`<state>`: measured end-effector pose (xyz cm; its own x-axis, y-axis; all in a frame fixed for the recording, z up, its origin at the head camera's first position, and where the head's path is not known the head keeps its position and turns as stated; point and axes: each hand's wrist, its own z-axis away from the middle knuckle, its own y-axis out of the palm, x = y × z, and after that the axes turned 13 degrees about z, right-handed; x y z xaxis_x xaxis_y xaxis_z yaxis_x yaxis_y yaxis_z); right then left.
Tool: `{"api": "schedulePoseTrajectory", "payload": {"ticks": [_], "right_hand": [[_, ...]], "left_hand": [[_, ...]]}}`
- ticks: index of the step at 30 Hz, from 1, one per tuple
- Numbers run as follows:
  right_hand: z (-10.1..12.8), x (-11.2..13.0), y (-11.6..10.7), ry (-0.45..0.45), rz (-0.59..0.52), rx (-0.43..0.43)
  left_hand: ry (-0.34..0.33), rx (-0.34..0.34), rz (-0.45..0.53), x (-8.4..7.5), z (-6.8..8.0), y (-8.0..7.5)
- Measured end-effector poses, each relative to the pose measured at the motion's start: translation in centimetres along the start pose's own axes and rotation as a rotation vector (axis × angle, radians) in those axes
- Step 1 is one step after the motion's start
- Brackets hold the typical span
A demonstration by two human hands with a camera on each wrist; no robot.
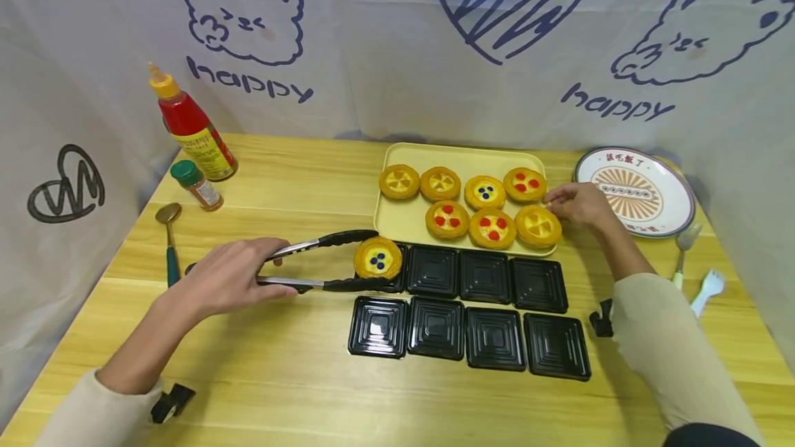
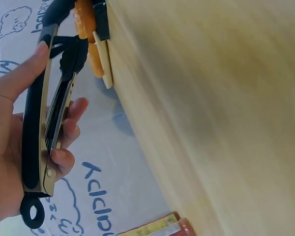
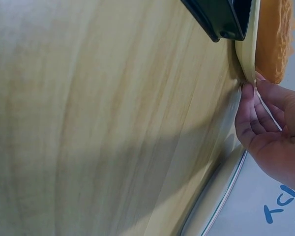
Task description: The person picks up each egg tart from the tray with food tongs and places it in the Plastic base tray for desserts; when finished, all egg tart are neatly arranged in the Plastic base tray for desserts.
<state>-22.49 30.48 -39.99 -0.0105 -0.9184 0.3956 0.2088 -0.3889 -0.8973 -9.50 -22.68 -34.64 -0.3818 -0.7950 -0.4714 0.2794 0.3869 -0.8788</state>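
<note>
two hands at work over a wooden counter
nearest, eight black square cups lie in two rows; the left hand grips tongs clamped on a blueberry tart above the back row's leftmost cup. farther back, the right hand pinches the yellow tray's right edge, seven tarts on it.

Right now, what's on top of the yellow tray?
The yellow tray holds seven tarts in two rows, topped with red, blue or yellow dots. The right hand touches its right edge. The tray surface under each tart is covered.
</note>
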Motion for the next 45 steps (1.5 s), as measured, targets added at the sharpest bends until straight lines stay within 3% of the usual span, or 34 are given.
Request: {"api": "schedulePoseTrajectory", "payload": {"ticks": [3,6,15,20,25,30,38,45], "right_hand": [[0.0,0.0,0.1,0.001,-0.015,0.003],[0.0,0.0,0.2,0.004,-0.015,-0.001],[-0.1,0.0,0.6,0.007,-0.020,0.002],[-0.2,0.4,0.9,-0.009,-0.027,0.001],[-0.2,0.7,0.6,-0.009,0.003,0.012],[-0.3,0.7,0.2,0.013,0.036,0.032],[-0.4,0.5,-0.1,0.037,0.037,0.037],[-0.2,0.5,0.0,0.043,0.035,0.028]], "left_hand": [[-0.015,0.018,0.034,-0.3,-0.5,-0.7],[-0.022,0.007,0.041,-0.4,-1.9,-1.4],[-0.097,-0.011,-0.011,1.0,-10.0,-1.2],[-0.120,0.019,-0.038,1.5,-12.2,-0.7],[-0.119,-0.006,-0.062,1.2,-11.9,-0.8],[-0.077,-0.053,-0.055,0.1,-9.6,-1.6],[0.111,-0.061,-0.118,-3.1,-5.6,-0.9],[0.229,-0.010,-0.184,-5.5,-4.4,1.2]]}}
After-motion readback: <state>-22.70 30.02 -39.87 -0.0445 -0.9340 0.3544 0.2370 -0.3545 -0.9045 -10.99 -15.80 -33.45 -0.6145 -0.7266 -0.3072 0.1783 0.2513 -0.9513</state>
